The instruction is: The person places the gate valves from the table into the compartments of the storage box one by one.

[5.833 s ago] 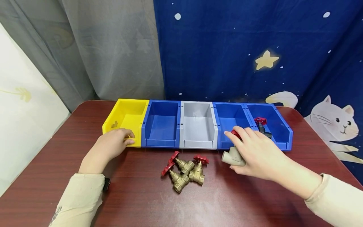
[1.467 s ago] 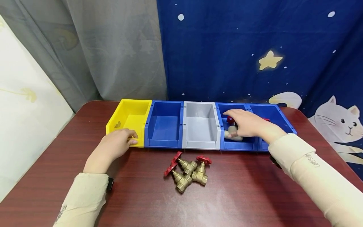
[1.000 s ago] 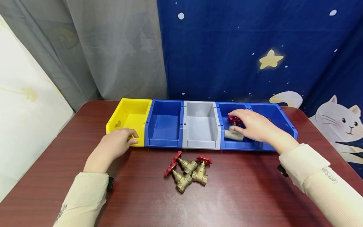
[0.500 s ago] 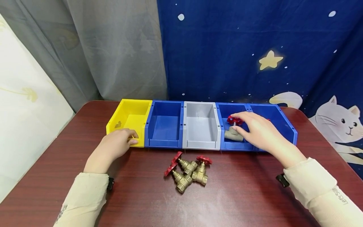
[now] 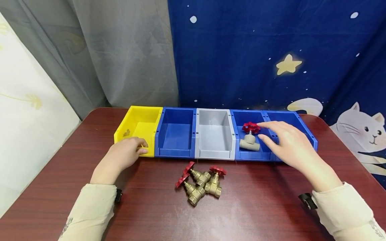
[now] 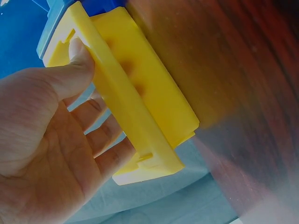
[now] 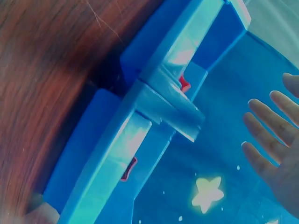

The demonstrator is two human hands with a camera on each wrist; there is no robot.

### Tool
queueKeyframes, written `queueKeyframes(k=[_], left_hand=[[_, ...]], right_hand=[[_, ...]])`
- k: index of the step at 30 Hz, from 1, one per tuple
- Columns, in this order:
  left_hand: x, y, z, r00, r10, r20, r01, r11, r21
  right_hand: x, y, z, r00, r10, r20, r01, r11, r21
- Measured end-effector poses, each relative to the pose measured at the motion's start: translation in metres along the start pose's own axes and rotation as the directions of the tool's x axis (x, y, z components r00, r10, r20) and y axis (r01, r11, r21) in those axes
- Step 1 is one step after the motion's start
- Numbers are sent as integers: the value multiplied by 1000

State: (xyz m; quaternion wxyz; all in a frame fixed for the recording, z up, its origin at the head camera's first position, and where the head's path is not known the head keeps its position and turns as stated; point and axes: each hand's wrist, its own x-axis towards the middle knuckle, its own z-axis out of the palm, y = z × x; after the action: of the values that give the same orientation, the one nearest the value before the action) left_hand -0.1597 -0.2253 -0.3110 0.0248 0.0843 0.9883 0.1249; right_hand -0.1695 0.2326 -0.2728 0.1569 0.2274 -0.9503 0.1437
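Observation:
My left hand [image 5: 125,155] grips the front edge of the yellow bin [image 5: 144,117]; in the left wrist view its thumb [image 6: 80,56] lies on the rim and the other fingers reach behind the wall. My right hand [image 5: 289,144] is over the rightmost blue bin [image 5: 304,129], fingers extended and holding nothing, fingertips close to the red handwheel of a beige plastic valve [image 5: 249,144]. That valve stands in the blue bin [image 5: 241,115] right of the grey one. Three brass valves [image 5: 214,185] with red handwheels lie together on the table.
The grey bin [image 5: 215,154] and another blue bin [image 5: 175,153] fill the middle of the row, on a dark red wooden table [image 5: 241,214]. Behind hang a grey curtain [image 5: 135,53] and a blue patterned curtain [image 5: 235,50].
The beige valve was carried from the table front into the blue bin and released. My right hand has drawn back to the right and opened. My left hand stays on the yellow bin.

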Motion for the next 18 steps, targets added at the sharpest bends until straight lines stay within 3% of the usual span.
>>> queueKeyframes(k=[18], left_hand=[[0, 1, 0, 1000, 27, -16, -27, 1000, 4]], right_hand=[[-29, 31, -17, 990, 115, -78, -117, 993, -23]])
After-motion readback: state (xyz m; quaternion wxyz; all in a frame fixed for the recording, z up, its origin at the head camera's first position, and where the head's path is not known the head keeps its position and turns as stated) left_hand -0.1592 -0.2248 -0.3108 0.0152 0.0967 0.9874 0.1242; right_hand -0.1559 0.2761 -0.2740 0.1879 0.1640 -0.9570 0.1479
